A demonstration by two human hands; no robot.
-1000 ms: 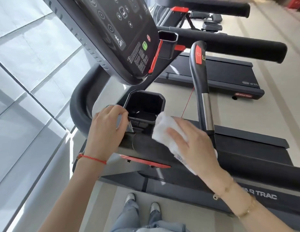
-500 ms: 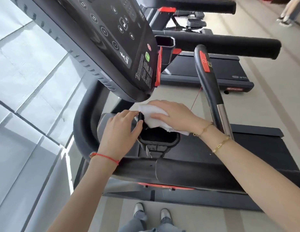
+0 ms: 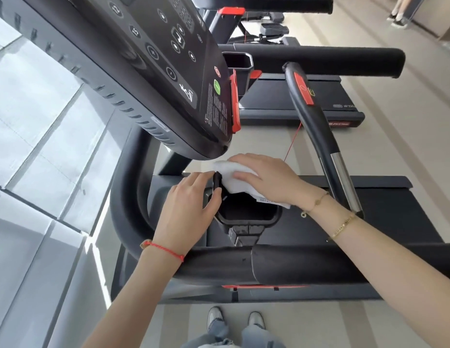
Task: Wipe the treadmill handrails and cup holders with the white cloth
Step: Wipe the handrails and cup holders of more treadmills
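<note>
White cloth [image 3: 235,180], folded and with a small printed label at its near edge, lies over the far-right rim of the black octagonal plastic cup holder [image 3: 249,218]. Near first: black padded handrail [image 3: 294,263] crosses below both forearms. Cup holder sits just past it; visible interior is dark, contents can't be made out. Left hand [image 3: 187,209] grips the holder's left rim, thumb curled over the edge, red string bracelet at the wrist. Right hand [image 3: 266,179] lies on top of the cloth, fingers spread and fairly flat, pressing it onto the rim. Black console panel [image 3: 153,71] overhangs just beyond the hands. Second black cup holder [image 3: 237,62] sits behind the console's right edge; inside not visible.
</note>
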